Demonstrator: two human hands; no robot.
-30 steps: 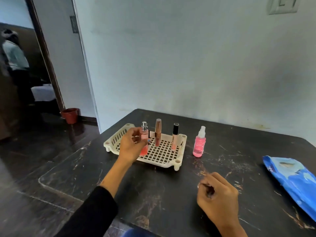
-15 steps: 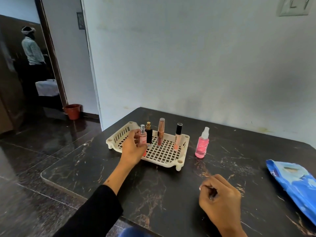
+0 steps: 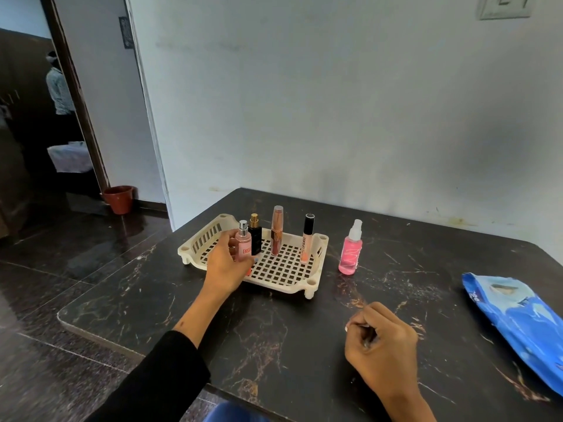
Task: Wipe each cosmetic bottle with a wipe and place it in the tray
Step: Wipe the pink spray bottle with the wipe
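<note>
My left hand [image 3: 227, 266] grips a small pink perfume bottle [image 3: 243, 244] with a silver cap, holding it upright inside the cream slotted tray [image 3: 286, 283]. Behind it in the tray stand a black bottle [image 3: 255, 238] with a gold cap, a rose-gold tube [image 3: 276, 230] and a lip gloss [image 3: 307, 239] with a black cap. A pink spray bottle [image 3: 350, 248] stands on the table just right of the tray. My right hand [image 3: 382, 348] rests curled on the table near the front, its fingers closed; whether it holds a wipe is hidden.
A blue wipes pack [image 3: 518, 324] lies at the table's right edge. The dark marble table [image 3: 274, 345] meets a white wall behind. On the left an open doorway shows a terracotta pot [image 3: 119, 198] on the floor and a person standing far back.
My left hand has shifted the pink perfume bottle slightly left in the tray, uncovering the black bottle behind it. The camera has tilted. My right hand stays put.
</note>
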